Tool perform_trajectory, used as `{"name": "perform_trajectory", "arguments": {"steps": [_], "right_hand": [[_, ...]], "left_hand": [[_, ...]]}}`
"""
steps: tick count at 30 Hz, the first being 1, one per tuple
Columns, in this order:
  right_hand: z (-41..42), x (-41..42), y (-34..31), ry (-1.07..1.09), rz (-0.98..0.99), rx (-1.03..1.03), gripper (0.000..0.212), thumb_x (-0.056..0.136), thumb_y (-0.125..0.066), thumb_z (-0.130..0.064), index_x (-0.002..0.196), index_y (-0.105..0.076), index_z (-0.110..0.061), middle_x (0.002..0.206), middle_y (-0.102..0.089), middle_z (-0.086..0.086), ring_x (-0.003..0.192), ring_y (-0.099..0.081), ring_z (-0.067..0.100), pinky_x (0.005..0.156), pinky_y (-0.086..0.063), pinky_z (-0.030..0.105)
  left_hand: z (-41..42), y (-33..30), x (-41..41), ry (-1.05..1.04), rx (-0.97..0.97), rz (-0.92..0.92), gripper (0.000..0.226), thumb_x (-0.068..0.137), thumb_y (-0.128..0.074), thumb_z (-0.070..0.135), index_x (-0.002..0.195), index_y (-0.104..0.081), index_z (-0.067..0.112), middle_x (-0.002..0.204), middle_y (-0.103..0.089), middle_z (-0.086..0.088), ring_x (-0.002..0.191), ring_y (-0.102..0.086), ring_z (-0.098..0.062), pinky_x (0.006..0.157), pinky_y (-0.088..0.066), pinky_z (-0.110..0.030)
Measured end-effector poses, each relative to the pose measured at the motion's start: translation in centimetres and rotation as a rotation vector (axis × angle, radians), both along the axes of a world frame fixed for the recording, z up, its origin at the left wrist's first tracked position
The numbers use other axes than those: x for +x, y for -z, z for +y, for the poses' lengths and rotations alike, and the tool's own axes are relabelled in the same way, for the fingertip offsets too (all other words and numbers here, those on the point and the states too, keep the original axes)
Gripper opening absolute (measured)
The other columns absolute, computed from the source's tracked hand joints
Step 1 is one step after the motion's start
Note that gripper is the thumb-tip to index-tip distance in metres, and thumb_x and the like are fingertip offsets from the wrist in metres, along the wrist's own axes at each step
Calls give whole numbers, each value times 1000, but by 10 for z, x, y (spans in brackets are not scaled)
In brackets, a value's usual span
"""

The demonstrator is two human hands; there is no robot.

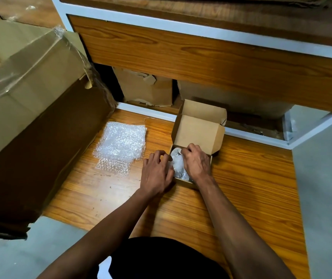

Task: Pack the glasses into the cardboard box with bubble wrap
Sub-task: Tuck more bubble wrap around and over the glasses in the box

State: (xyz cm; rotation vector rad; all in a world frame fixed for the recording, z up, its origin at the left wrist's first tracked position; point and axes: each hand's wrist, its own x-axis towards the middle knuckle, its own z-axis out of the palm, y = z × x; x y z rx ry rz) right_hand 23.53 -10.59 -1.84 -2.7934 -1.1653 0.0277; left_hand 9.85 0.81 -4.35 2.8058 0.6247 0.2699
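Dark cloth at our lap sits closest, on the wooden floor. Leftmost we note a big cardboard carton, then loose bubble wrap sheets lying flat, then our left hand, fingers curled at the small cardboard box edge. Our right hand curls into the box on the bubble-wrapped bundle; the glasses inside are barely visible, and we cannot tell either grip.

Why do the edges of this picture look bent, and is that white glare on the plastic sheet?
Head view: the wide-angle lens bows straight lines, such as the white frame. The bubble wrap sheet glints white under the light. Both hands and the small cardboard box look sharp.
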Motion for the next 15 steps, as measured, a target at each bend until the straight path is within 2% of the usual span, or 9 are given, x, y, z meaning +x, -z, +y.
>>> {"name": "perform_trajectory", "arguments": {"steps": [4, 9, 15], "right_hand": [[-1, 1, 0, 3, -8, -49, 36, 99, -63, -19, 134, -66, -29, 119, -56, 3, 110, -51, 24, 91, -44, 38], [4, 3, -3, 43, -12, -120, 36, 101, -60, -22, 133, -67, -37, 120, -51, 3, 111, -45, 26, 92, -40, 41], [5, 3, -2, 78, 5, -141, 27, 100, -63, -23, 125, -72, -29, 124, -51, 3, 113, -44, 26, 94, -40, 40]], "left_hand": [[1, 1, -6, 13, 24, 4, 33, 103, -44, 53, 113, -64, 29, 137, -52, 0, 118, -49, -22, 94, -38, -44], [4, -2, -8, 37, 79, 51, 49, 105, -35, 60, 118, -72, 30, 150, -51, 2, 129, -47, -22, 99, -39, -47], [3, -2, -15, 111, 169, 113, 57, 108, -25, 59, 128, -71, 31, 154, -47, 6, 130, -44, -19, 99, -34, -45]]}}
